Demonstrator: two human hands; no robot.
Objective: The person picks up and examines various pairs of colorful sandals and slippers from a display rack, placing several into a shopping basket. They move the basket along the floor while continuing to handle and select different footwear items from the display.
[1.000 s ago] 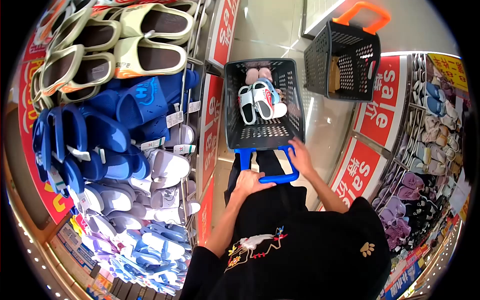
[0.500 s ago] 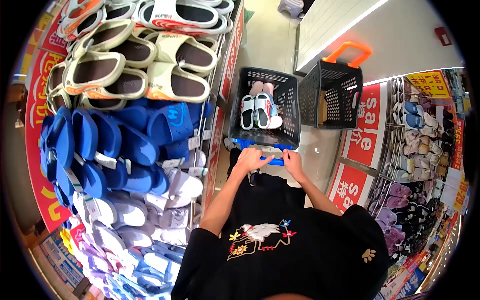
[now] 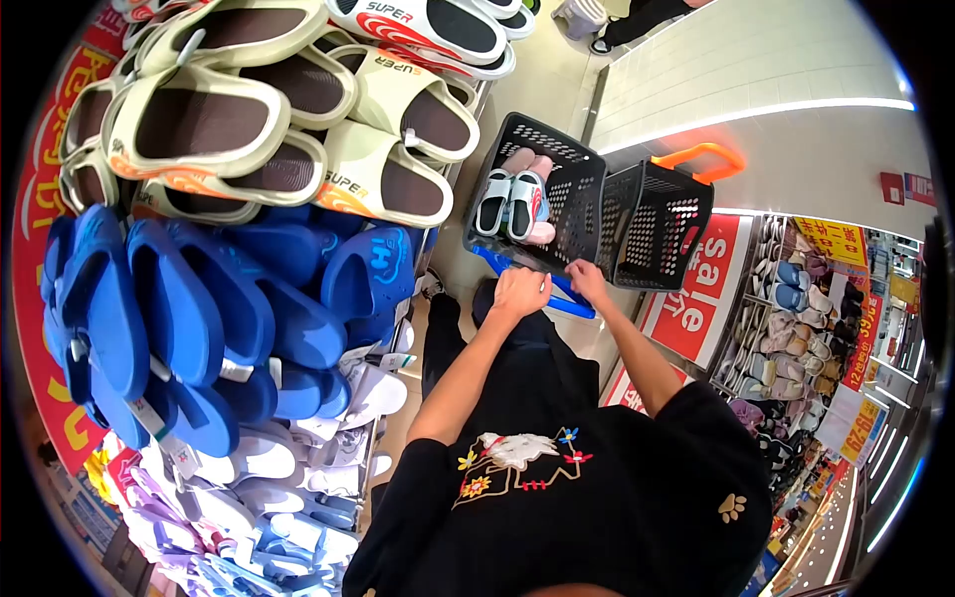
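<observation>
Both hands are on the blue handle (image 3: 572,306) of a dark grey perforated shopping basket (image 3: 577,194). My left hand (image 3: 523,293) is closed around the handle's left part. My right hand (image 3: 589,282) grips farther right, its fingers curled over the bar. Inside the basket lie white slides (image 3: 510,204) with dark footbeds and red and green marks. Pink slippers (image 3: 540,169) show behind and below them.
On the left, a rack holds cream slides (image 3: 398,184), blue slides (image 3: 184,298) and white slippers. Another dark basket with an orange handle (image 3: 708,161) stands right of mine, by red sale signs (image 3: 701,289) and a shoe rack. A person's leg (image 3: 642,22) shows far ahead.
The view has shifted along the rack, whose slides now look larger and nearer. My basket has turned and now looks close against the orange-handled one. A person's leg has come into view.
</observation>
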